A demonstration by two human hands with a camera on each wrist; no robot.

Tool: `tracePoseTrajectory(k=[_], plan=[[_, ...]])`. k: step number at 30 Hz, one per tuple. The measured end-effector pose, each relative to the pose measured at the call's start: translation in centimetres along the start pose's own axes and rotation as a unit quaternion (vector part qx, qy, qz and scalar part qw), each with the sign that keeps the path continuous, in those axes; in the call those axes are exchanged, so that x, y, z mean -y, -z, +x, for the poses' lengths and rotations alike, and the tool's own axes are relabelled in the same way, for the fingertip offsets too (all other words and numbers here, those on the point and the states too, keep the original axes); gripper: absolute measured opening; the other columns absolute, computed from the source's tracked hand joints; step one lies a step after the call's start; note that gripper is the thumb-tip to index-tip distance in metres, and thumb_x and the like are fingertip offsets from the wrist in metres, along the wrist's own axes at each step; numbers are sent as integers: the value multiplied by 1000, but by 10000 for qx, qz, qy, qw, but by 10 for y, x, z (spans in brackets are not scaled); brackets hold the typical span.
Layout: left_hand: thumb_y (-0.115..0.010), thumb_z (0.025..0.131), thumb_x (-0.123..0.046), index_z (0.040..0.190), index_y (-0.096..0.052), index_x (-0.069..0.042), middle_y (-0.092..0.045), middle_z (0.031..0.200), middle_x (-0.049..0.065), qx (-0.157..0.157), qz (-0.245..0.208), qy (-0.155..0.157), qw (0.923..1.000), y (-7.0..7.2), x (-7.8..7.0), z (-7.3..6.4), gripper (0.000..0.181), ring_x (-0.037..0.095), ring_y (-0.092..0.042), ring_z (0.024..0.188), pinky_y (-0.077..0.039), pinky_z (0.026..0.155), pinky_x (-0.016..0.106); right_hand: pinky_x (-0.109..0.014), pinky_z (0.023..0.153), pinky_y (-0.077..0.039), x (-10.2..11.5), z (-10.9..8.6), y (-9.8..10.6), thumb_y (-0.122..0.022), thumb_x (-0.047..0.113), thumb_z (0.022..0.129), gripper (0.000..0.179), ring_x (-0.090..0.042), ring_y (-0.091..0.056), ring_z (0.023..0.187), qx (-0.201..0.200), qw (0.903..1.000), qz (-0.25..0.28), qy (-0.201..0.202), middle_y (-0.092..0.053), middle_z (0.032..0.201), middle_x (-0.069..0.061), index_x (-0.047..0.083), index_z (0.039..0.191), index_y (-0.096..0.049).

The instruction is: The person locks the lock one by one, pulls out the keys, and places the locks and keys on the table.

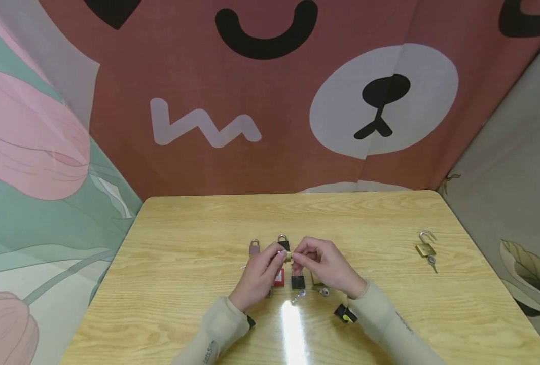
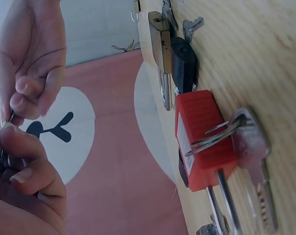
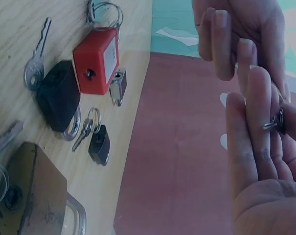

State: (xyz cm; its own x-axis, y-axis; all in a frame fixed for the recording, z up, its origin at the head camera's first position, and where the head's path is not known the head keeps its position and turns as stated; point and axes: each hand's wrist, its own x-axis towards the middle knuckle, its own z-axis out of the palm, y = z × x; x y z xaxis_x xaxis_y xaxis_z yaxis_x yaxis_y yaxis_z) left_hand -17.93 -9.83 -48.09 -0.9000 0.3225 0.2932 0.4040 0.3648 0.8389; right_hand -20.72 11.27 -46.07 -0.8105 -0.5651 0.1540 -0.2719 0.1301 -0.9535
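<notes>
Both hands meet above the middle of the table. Fingers of my left hand (image 1: 264,268) pinch a small brass padlock (image 1: 289,256), mostly hidden by the fingertips. Against its other end, my right hand (image 1: 326,261) pinches a small metal key (image 3: 276,122) between thumb and fingers. Just beneath the hands lie a red padlock (image 2: 204,137) with a ringed key (image 2: 253,147), a black padlock (image 3: 59,95) and a larger brass padlock (image 3: 33,191). Behind them are a purple padlock (image 1: 254,247) and a small black padlock (image 3: 100,145).
Far to the right lies a brass padlock (image 1: 426,249) with its shackle swung open and a key (image 1: 431,261) at it. A black-and-yellow piece (image 1: 345,313) sits by the right sleeve. The wooden table (image 1: 183,228) ends at a printed cloth backdrop (image 1: 260,167).
</notes>
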Motion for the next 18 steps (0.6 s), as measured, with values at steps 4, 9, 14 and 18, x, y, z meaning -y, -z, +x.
tracePoseTrajectory(k=[4, 9, 14, 18], plan=[[-45, 113, -27, 96, -61, -12, -45, 67, -9, 69, 228, -52, 9997, -2, 0, 0, 27, 0, -39, 55, -36, 52, 19, -40, 71, -64, -1, -2, 3, -64, 11, 103, 11, -22, -74, 71, 81, 9999, -106, -60, -72, 84, -20, 1, 97, -66], [-43, 113, -28, 94, -59, -13, -43, 65, -9, 112, 154, 119, 9997, 1, 0, -2, 29, 0, -39, 55, -37, 52, 20, -40, 69, -64, -2, -7, 14, -65, 11, 102, 11, -29, -73, 71, 44, 9996, -248, -146, -72, 84, -19, 2, 96, -67], [-45, 113, -24, 92, -59, -16, -41, 64, -10, -252, 190, 283, 9991, 10, 4, -3, 26, 2, -40, 56, -40, 54, 22, -41, 65, -63, -3, -14, 32, -66, 5, 100, 8, -21, -71, 67, -494, 9979, -297, -282, -71, 83, -20, -1, 95, -67], [-46, 112, -23, 93, -60, -15, -42, 67, -10, -253, 300, 135, 9991, 14, 6, -3, 26, 3, -41, 60, -41, 56, 23, -42, 67, -63, -4, -15, 38, -66, 5, 101, 12, -19, -72, 68, -436, 9986, -167, -252, -71, 85, -24, -7, 98, -66]])
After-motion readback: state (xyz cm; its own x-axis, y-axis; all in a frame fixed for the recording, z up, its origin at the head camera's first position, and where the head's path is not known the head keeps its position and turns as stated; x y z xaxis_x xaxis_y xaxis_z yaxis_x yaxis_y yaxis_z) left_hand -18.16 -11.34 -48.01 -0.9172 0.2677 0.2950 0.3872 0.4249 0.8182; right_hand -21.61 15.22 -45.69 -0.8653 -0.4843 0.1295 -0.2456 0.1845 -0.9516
